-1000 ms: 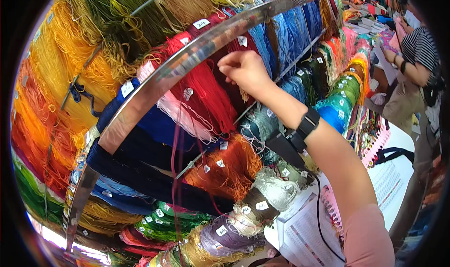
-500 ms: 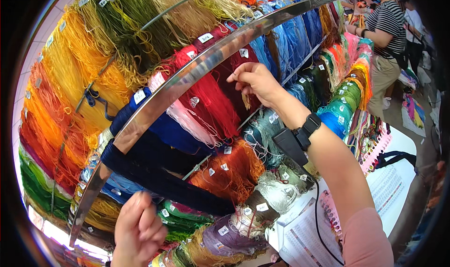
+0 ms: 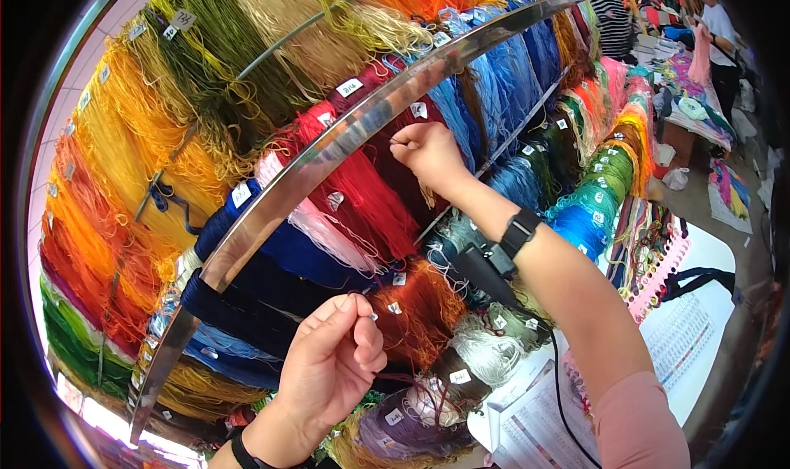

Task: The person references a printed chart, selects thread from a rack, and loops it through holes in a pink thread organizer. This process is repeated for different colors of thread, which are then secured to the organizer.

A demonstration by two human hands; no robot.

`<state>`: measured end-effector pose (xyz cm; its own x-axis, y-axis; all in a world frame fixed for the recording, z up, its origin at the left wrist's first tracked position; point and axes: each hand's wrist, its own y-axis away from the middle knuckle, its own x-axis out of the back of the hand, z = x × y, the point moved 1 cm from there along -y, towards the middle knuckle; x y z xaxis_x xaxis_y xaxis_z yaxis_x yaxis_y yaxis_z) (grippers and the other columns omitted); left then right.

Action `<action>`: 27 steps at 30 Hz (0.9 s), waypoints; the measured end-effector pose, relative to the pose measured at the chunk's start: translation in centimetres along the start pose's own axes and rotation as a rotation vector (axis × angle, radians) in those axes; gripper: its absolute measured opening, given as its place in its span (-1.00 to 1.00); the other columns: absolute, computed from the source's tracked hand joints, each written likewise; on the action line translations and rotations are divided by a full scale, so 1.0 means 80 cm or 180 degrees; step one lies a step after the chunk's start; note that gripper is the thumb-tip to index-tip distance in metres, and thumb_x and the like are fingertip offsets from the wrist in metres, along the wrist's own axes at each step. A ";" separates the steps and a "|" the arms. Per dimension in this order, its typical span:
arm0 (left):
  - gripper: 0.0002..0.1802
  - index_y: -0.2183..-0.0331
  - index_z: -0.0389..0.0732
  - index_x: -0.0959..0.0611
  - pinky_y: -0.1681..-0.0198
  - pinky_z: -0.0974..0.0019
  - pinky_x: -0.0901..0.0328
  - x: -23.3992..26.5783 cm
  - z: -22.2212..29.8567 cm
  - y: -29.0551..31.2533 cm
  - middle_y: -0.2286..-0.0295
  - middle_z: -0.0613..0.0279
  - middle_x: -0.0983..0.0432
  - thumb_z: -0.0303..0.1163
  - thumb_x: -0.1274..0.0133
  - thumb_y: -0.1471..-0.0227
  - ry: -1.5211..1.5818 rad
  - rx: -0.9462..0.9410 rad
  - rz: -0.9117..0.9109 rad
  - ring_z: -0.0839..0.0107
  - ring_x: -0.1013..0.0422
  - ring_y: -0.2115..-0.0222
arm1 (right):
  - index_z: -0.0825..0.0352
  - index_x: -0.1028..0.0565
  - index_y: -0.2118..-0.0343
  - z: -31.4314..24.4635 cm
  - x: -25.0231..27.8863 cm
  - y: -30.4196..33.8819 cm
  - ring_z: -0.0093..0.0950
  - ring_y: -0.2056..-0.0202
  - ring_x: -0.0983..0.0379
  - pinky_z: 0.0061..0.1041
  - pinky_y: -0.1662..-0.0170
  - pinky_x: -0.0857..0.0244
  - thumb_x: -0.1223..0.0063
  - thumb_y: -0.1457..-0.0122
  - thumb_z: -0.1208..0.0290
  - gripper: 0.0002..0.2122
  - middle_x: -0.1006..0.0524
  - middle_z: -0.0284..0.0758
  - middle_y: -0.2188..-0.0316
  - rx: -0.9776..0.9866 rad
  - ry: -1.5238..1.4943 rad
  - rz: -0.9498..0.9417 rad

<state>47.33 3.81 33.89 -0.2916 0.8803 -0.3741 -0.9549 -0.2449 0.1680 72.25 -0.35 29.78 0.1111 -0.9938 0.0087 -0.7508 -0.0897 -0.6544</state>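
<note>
My left hand (image 3: 333, 358) is raised in front of the racks, thumb and forefinger pinched together. A tiny bluish bit shows at its fingertips, too small to name. Behind it, a navy thread skein (image 3: 247, 317) loops over a curved shiny metal bar (image 3: 284, 193). Farther up and to the right, my right hand (image 3: 428, 156) is closed in a pinch before a dark red skein (image 3: 387, 169). Whatever its fingers hold, perhaps something very thin, cannot be made out. Bright red thread (image 3: 374, 197) hangs beside the dark red skein.
Orange-yellow skeins (image 3: 136, 132) and blue skeins (image 3: 514, 62) fill the racks, many with white tags. Below lie rust thread (image 3: 420, 304) and a white skein (image 3: 494, 345). Printed sheets (image 3: 535, 420) rest at lower right. A black device with a cable (image 3: 485, 276) is at my right wrist. People stand far right.
My left hand has risen and moved right, now in front of the navy skein. My right hand has dropped slightly. A person in a striped top at far right has moved up and left in the view.
</note>
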 end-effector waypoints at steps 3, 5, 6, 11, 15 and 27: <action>-0.87 0.46 -0.19 -0.40 0.73 0.60 0.07 0.012 0.004 0.002 0.77 0.42 -0.15 -0.37 0.22 -0.01 0.0015 0.0126 -0.0198 0.67 0.00 0.77 | 0.40 -0.48 0.57 0.009 0.006 0.002 -0.68 0.63 -0.26 -0.66 0.54 -0.15 -0.02 0.15 0.50 -0.92 -0.41 -0.42 0.72 0.0010 -0.0442 -0.0185; -0.87 0.46 -0.20 -0.40 0.73 0.60 0.08 0.014 0.003 0.000 0.78 0.42 -0.14 -0.37 0.22 -0.01 0.0029 0.0170 -0.0297 0.67 0.00 0.78 | 0.42 -0.47 0.59 0.017 0.007 0.002 -0.68 0.64 -0.25 -0.67 0.54 -0.13 -0.02 0.14 0.53 -0.93 -0.41 -0.43 0.69 0.0092 -0.1009 -0.0232; -0.86 0.47 -0.20 -0.40 0.74 0.60 0.09 0.016 0.003 -0.001 0.78 0.42 -0.13 -0.37 0.22 -0.01 0.0001 0.0179 -0.0277 0.67 0.01 0.78 | 0.42 -0.47 0.60 0.014 0.007 0.002 -0.69 0.64 -0.24 -0.70 0.57 -0.11 -0.02 0.15 0.56 -0.95 -0.42 -0.42 0.67 -0.0052 -0.1186 -0.0329; -0.86 0.47 -0.19 -0.39 0.75 0.61 0.12 0.019 0.004 -0.005 0.80 0.42 -0.11 -0.36 0.23 -0.01 -0.0086 0.0191 -0.0237 0.68 0.03 0.79 | 0.39 -0.46 0.62 0.004 0.018 0.006 -0.69 0.65 -0.26 -0.75 0.62 -0.10 0.00 0.14 0.55 -0.95 -0.43 -0.38 0.66 -0.0650 -0.1777 -0.0622; -0.85 0.47 -0.19 -0.39 0.75 0.61 0.12 0.017 0.005 -0.008 0.80 0.43 -0.10 -0.36 0.24 -0.02 -0.0151 0.0163 -0.0380 0.68 0.04 0.79 | 0.38 -0.45 0.56 -0.002 0.027 0.008 -0.65 0.65 -0.32 -0.76 0.61 -0.16 0.05 0.08 0.52 -0.94 -0.45 -0.34 0.63 -0.0858 -0.2383 -0.0880; -0.85 0.47 -0.20 -0.40 0.73 0.60 0.12 0.010 0.002 -0.024 0.80 0.43 -0.13 -0.35 0.22 -0.01 -0.0244 0.0085 -0.0433 0.68 0.03 0.78 | 0.37 -0.39 0.48 -0.003 0.042 0.005 -0.64 0.65 -0.36 -0.76 0.61 -0.24 0.06 0.02 0.47 -0.92 -0.45 -0.31 0.59 -0.1178 -0.2367 -0.1336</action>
<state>48.96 5.05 33.41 -0.1535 0.9334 -0.3245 -0.9832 -0.1113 0.1449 72.18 -3.74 29.74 0.7131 -0.5888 -0.3804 -0.7004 -0.5747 -0.4233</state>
